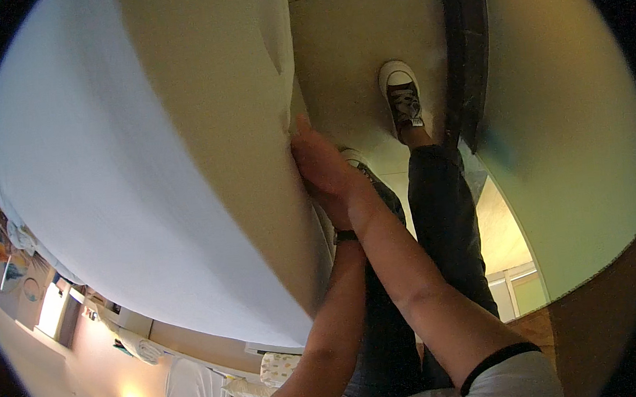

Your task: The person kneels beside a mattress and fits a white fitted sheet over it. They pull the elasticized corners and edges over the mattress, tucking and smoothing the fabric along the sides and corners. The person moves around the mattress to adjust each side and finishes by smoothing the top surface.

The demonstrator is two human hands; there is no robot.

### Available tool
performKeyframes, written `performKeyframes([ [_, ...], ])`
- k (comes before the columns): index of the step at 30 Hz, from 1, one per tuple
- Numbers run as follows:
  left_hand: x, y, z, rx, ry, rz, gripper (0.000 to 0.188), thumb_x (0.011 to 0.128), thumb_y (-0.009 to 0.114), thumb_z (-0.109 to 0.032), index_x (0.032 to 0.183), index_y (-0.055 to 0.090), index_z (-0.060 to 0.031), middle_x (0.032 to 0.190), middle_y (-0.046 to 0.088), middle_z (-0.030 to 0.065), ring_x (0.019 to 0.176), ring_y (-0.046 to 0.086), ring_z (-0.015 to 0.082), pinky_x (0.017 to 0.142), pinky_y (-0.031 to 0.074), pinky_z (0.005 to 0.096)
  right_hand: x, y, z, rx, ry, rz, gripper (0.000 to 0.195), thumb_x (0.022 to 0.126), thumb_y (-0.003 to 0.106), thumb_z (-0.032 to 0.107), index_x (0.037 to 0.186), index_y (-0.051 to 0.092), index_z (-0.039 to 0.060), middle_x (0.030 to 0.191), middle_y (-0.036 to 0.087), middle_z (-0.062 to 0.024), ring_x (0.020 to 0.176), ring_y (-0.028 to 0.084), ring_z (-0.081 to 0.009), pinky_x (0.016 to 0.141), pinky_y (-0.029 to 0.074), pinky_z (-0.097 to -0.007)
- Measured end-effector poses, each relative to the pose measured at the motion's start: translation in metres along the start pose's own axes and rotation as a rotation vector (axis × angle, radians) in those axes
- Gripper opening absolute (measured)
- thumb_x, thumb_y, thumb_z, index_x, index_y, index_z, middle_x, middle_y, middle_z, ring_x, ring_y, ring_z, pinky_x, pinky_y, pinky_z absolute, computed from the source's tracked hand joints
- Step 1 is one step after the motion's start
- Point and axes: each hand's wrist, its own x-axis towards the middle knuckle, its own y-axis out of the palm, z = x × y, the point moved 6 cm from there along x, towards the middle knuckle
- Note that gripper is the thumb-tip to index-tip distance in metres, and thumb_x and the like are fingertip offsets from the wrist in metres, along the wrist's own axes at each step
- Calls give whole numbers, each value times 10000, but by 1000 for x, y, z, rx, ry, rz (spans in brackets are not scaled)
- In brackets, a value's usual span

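A large mattress with a white sheet (129, 184) fills the left side of the view, its side in shade. My right hand (323, 156) is against the lower edge of that side, thumb up, the other fingers hidden by the mattress side. Just behind it, my left hand (334, 205), with a dark band (346, 235) at the wrist, is largely covered by my right hand and forearm. Both hands are close together, and whether either one grips the sheet cannot be seen. The sheet has a fold near the hands.
My feet, in dark sneakers (404, 101) with white toes, stand on a tiled floor (357, 41) beside the bed. A dark rail or edge (465, 50) and a pale green panel (565, 181) are at the right. Pillows (248, 388) and a rolled white cloth (140, 346) lie at the lower left.
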Motion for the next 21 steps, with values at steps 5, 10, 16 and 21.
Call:
performKeyframes([
  [5, 12, -12, -21, 118, 3, 84, 665, 1020, 514, -234, 1513, 201, 85, 1571, 261, 292, 1456, 288, 357, 1189, 229, 431, 14, 4, 15, 4, 238, -117, 850, 984, 286, 717, 1575, 306, 106, 1625, 284, -146, 1489, 282, -304, 1213, 179, -435],
  [10, 21, -23, -38, 282, 11, -25, 646, 1023, 509, -238, 1504, 219, 81, 1565, 275, 286, 1446, 306, 346, 1177, 245, 420, 7, -1, 49, -308, 129, -188, 730, 1014, 423, 580, 1490, 449, 28, 1519, 455, -170, 1385, 442, -287, 1171, 290, -394],
  [16, 37, -36, -61, 557, 76, -207, 624, 1026, 503, -242, 1493, 240, 77, 1558, 292, 279, 1435, 327, 334, 1164, 264, 408, 16, -26, 67, 111, -164, -67, 539, 1029, 493, 398, 1392, 560, 5, 1410, 567, -145, 1298, 528, -256, 1147, 344, -397],
  [21, 33, -87, -108, -184, -164, -96, 665, 1018, 510, -223, 1518, 194, 81, 1579, 254, 285, 1457, 292, 347, 1190, 235, 392, 13, 2, 71, 352, -92, -44, 621, 1023, 493, 469, 1431, 506, 0, 1477, 496, -153, 1381, 426, -247, 1195, 245, -401],
])
